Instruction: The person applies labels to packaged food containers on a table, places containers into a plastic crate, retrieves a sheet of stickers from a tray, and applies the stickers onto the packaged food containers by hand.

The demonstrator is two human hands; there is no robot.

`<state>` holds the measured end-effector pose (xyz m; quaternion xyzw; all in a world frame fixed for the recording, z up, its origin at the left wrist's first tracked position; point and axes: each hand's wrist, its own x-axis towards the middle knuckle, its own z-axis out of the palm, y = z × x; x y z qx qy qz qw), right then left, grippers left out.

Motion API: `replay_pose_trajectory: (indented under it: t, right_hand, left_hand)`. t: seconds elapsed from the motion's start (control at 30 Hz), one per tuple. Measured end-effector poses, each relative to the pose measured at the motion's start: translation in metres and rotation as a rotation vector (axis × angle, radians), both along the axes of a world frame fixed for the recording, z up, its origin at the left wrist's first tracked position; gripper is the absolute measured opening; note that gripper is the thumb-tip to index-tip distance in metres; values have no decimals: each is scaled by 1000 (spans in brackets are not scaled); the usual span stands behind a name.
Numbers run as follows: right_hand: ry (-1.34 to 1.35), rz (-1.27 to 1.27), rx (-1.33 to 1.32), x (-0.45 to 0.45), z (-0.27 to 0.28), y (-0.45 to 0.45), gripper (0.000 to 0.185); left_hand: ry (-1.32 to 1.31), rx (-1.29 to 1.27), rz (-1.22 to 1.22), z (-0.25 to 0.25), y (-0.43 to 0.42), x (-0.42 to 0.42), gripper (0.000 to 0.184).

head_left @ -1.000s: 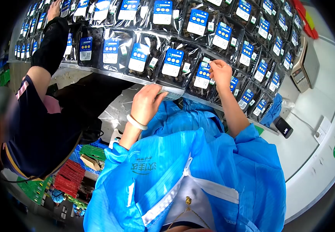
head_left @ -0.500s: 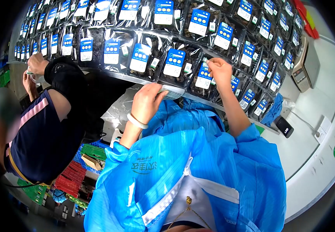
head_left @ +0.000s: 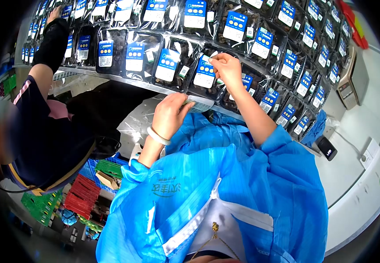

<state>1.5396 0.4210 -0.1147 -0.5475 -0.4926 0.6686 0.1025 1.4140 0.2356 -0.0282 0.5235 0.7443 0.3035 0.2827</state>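
Note:
My left hand [head_left: 170, 115] pinches a sheet of small stickers [head_left: 200, 104] at the table's front edge. Above it, my right hand [head_left: 227, 69] has its fingertips at the upper corner of the blue-and-white label on a wrapped black tray [head_left: 204, 75]. A small pale sticker seems to be at those fingertips, partly hidden by them. Dark food pieces show through the clear film of the trays. The neighbouring wrapped tray [head_left: 173, 64] carries a blue label and a small white-green sticker.
Rows of wrapped trays cover the metal table [head_left: 111, 76]. A co-worker's dark-sleeved arm [head_left: 52, 47] reaches over the left end. At the right are a scale [head_left: 350, 81], a black device [head_left: 326, 148] and a blue cloth [head_left: 316, 128]. Crates [head_left: 82, 196] stand lower left.
My right hand has moved left from one tray's label to the neighbouring tray's label. My left hand still holds the sheet. The co-worker's arm has reached out over the trays again.

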Motion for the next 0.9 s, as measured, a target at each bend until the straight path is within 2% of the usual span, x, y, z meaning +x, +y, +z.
replay_pose_trajectory:
  t: [0.03, 0.13, 0.17, 0.27, 0.3, 0.33, 0.4, 0.43, 0.47, 0.53, 0.57, 0.6, 0.67, 0.7, 0.73, 0.8, 0.83, 0.9]
  right_hand:
    - [-52, 27, 24, -3, -4, 0, 16]
    - [-277, 141, 331, -10, -11, -2, 19]
    - [-400, 219, 505, -6, -7, -3, 25]
    - [-263, 235, 461, -7, 17, 1, 29]
    - [-61, 246, 393, -3, 7, -1, 34]
    - [91, 369, 285, -1, 1, -1, 41]
    - [136, 449, 359, 3, 11, -4, 48]
    - [228, 387, 239, 3, 30, -4, 53]
    - [288, 344, 140, 7, 49, -2, 52]
    - [361, 430, 260, 17, 83, -4, 51]
    - [274, 479, 324, 23, 96, -10, 50]
    - [156, 537, 517, 27, 110, -14, 49]
    - [207, 339, 402, 36, 115, -24, 41]
    - [331, 132, 212, 40, 115, -30, 32]
    - [383, 44, 144, 44, 120, -31, 25]
    - [373, 78, 156, 56, 124, -28, 20]
    - [336, 133, 225, 61, 128, -24, 16]
    - [262, 235, 365, 69, 139, -18, 15]
  left_hand:
    - [1, 1, 1, 0, 0, -1, 21]
    - [5, 16, 9, 2, -1, -4, 20]
    - [8, 29, 13, 3, 0, -6, 20]
    - [-34, 9, 53, 9, 0, -14, 20]
    - [-57, -10, 68, 12, 0, -18, 20]
    - [-132, -21, 104, 16, 2, -24, 18]
    - [-294, -41, 229, 25, 6, -32, 17]
    - [-406, 2, 330, 25, 7, -33, 16]
    - [-496, -19, 394, 29, 8, -37, 15]
    - [-645, 108, 511, 20, 9, -34, 14]
    - [-709, 149, 539, 20, 11, -30, 13]
    - [-736, 177, 567, 21, 13, -24, 13]
    - [-785, 234, 622, 24, 19, -13, 13]
    - [-829, 250, 640, 29, 21, -7, 11]
    - [-849, 252, 622, 34, 23, -4, 11]
    - [-883, 254, 587, 45, 26, 3, 10]
    - [-990, 300, 555, 48, 26, 5, 14]
    - [-1013, 248, 532, 67, 31, 10, 17]
